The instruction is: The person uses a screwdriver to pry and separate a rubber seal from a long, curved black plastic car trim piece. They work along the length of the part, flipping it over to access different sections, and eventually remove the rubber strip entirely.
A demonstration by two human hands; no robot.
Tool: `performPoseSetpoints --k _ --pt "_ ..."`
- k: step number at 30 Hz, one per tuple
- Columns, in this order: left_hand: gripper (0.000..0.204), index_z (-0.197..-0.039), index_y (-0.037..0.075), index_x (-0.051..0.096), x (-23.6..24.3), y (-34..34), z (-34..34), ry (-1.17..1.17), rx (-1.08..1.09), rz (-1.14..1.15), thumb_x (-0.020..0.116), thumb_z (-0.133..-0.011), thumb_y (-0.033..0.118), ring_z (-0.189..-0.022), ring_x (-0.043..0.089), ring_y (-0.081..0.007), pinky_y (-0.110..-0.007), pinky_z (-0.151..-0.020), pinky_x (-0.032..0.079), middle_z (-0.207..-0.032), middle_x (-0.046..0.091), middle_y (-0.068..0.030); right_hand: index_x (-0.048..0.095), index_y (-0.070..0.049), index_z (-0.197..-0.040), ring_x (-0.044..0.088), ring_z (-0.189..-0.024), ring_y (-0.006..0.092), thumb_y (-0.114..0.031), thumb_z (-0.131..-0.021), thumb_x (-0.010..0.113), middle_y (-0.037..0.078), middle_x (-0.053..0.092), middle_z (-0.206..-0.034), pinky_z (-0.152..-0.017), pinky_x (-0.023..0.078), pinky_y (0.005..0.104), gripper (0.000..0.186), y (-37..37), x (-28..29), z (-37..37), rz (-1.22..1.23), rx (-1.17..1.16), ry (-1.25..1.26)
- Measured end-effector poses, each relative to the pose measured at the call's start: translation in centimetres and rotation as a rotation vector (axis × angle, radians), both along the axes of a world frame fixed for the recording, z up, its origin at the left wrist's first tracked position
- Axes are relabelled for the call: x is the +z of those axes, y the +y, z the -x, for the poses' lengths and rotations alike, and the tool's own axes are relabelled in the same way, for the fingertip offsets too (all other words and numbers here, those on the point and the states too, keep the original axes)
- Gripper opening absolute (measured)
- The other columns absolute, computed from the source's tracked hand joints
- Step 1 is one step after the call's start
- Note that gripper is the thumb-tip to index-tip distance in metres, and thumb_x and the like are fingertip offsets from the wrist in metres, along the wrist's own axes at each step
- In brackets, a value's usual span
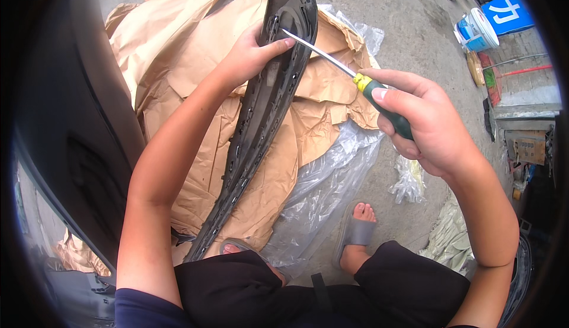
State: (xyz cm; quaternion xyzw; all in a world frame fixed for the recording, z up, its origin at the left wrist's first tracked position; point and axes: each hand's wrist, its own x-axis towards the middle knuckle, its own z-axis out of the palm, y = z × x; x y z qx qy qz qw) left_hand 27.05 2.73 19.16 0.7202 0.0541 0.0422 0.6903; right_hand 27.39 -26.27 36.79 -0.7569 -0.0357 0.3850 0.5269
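Trim strip: long black plastic trim strip (261, 114), slotted along its edges, broad at the far end and narrowing toward the wearer; seen over brown paper (195, 70). Whether its whole length rests on the paper, cannot tell.
Left hand: left hand (252, 55) gripping the strip's left edge near the broad end; thumb across the face, other fingers mostly hidden.
Right hand: right hand (421, 117) closed around the handle of a flat-shafted screwdriver (360, 81), dark green with a yellow collar, to the right of the strip.
Screwdriver tip: over the strip's broad end, just beyond the left thumb. Contact with the plastic not certain from this angle.
Step in hand: judged to be tool work at the strip's broad end, one hand bracing, the other aiming.
Next move calls for: probably a firm brace, the thumb clear of the tip, and light, controlled pressure; a slip could gouge the plastic or catch the thumb.
Around the strip: crumpled clear plastic sheet (332, 180) to its right; large dark panel (77, 120) to its left; grey sandal (359, 232) right of its narrow end.
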Motion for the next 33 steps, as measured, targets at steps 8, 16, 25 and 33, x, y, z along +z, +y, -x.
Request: performPoseSetpoints --k 8,16,25,33 --pt "0.044 -0.135 -0.001 0.063 0.2 -0.1 0.1 -0.024 -0.017 0.084 0.079 -0.1 0.022 -0.098 0.073 -0.0141 -0.032 -0.086 0.06 -0.114 0.076 -0.008 0.057 0.002 -0.151 0.039 -0.043 0.0029 -0.021 -0.104 0.064 0.003 0.062 -0.076 -0.038 0.028 0.0199 0.053 -0.2 0.4 -0.4 -0.062 -0.031 0.095" --pt "0.042 -0.133 0.0 0.063 -0.1 0.0 0.1 -0.03 -0.039 0.092 0.079 -0.101 0.023 -0.095 0.073 -0.013 -0.031 -0.086 0.06 -0.112 0.076 -0.0069 0.055 0.002 -0.152 0.039 -0.042 0.003 -0.021 -0.104 0.064 0.004 0.062 -0.075 -0.038 0.029 0.02 0.054 0.1 0.8 -0.3 -0.075 -0.035 0.092" --pt "0.041 -0.132 0.0 0.064 -0.2 -0.1 0.1 -0.027 -0.033 0.106 0.078 -0.101 0.022 -0.095 0.073 -0.0131 -0.032 -0.085 0.06 -0.111 0.076 -0.007 0.056 0.002 -0.151 0.04 -0.042 0.0029 -0.02 -0.104 0.064 0.004 0.062 -0.076 -0.038 0.029 0.0199 0.053 0.1 1.0 0.1 -0.049 -0.046 0.086" --pt "0.041 -0.133 -0.001 0.064 -0.3 -0.4 0.2 -0.037 -0.004 0.084 0.078 -0.102 0.021 -0.096 0.072 -0.0131 -0.032 -0.086 0.06 -0.112 0.076 -0.007 0.058 0.002 -0.149 0.039 -0.041 0.0035 -0.019 -0.104 0.062 0.004 0.062 -0.076 -0.037 0.029 0.0203 0.049 0.7 1.0 0.6 -0.029 -0.079 0.083"
